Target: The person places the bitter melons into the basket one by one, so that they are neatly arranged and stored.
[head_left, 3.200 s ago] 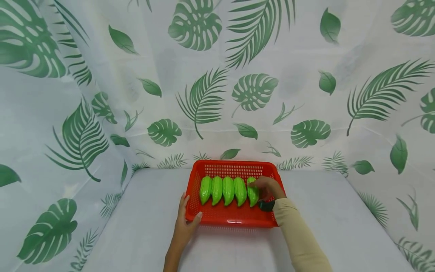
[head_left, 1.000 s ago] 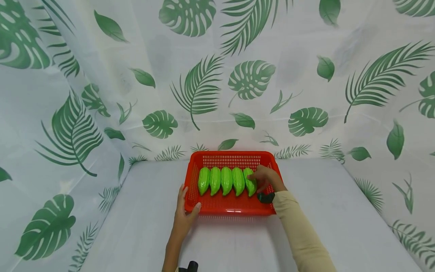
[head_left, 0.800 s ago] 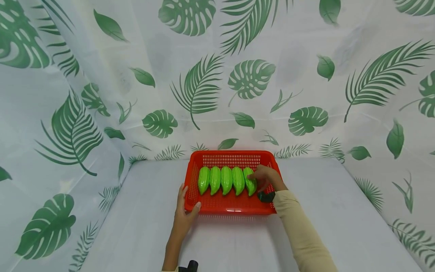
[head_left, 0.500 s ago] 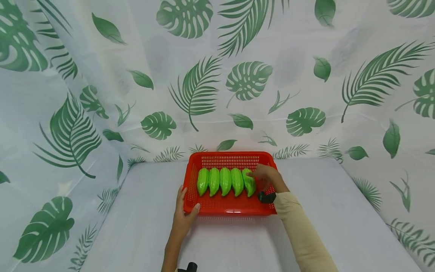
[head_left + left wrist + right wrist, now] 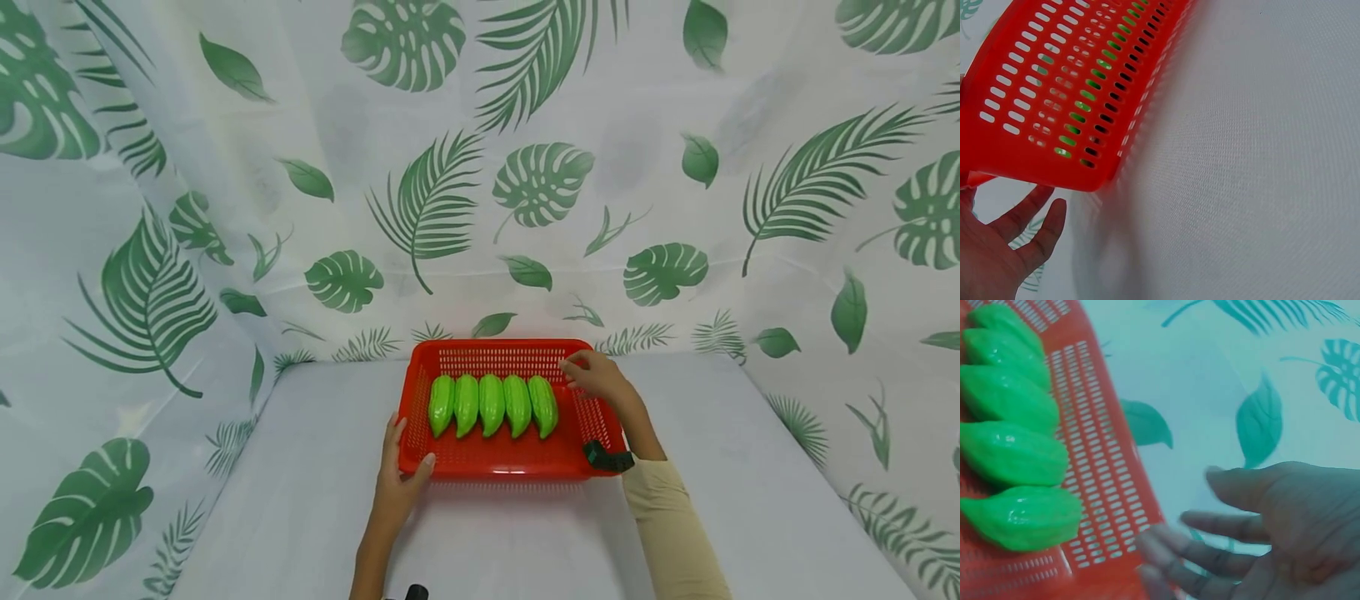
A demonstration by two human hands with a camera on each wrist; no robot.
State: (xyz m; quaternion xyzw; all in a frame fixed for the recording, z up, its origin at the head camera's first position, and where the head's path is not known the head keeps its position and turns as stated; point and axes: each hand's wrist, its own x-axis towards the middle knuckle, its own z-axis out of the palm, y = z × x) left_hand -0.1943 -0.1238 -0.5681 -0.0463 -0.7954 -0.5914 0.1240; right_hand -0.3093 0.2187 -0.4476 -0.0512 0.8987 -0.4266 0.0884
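Note:
Several glossy green ridged pod-shaped pieces (image 5: 491, 405) lie side by side in a red perforated plastic basket (image 5: 495, 468), their pointed tips toward the front. They look like imitation vegetables; their exact kind is unclear. My left hand (image 5: 397, 479) holds the basket's front left corner, and in the left wrist view two fingers (image 5: 1041, 240) show below the rim. Over the basket's right end, my right hand (image 5: 600, 382) is apart from the pods and holds nothing. In the right wrist view its fingers are spread and a little bent, near the basket's rim, slightly blurred.
The basket stands on a white-covered table (image 5: 315, 500), close to the back wall. White cloth with green leaf prints (image 5: 543, 183) covers the back and both sides. A black wrist device (image 5: 607, 457) is on my right wrist, over the basket's front right corner.
My right hand has let go of the rightmost green pod and moved right and slightly back from it. The left hand stays at the basket corner. The head view has shifted slightly.

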